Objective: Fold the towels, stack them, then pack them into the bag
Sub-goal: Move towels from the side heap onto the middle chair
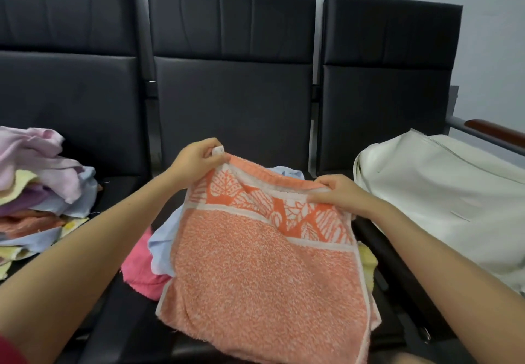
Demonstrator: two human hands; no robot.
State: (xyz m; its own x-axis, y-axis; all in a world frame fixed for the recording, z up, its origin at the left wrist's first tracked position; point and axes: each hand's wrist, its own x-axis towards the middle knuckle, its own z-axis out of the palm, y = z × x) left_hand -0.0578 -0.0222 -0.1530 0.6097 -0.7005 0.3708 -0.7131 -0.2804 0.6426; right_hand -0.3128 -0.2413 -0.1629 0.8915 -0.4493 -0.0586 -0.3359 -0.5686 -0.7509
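Note:
An orange towel (264, 275) with a white leaf-patterned band hangs spread over the middle seat. My left hand (196, 159) pinches its far left corner, by a small white label. My right hand (338, 193) pinches its far right corner. Under the orange towel lie a pink towel (139, 272), a light blue towel (160, 245) and a yellow one (368, 264), only partly visible. A loose heap of towels (39, 193) in pink, purple, blue, yellow and orange sits on the left seat. A white bag (454, 201) lies on the right seat.
Three black padded seats stand in a row, their backrests (233, 79) against a pale wall. A metal armrest with a brown wooden top (494, 132) runs behind the bag at the far right.

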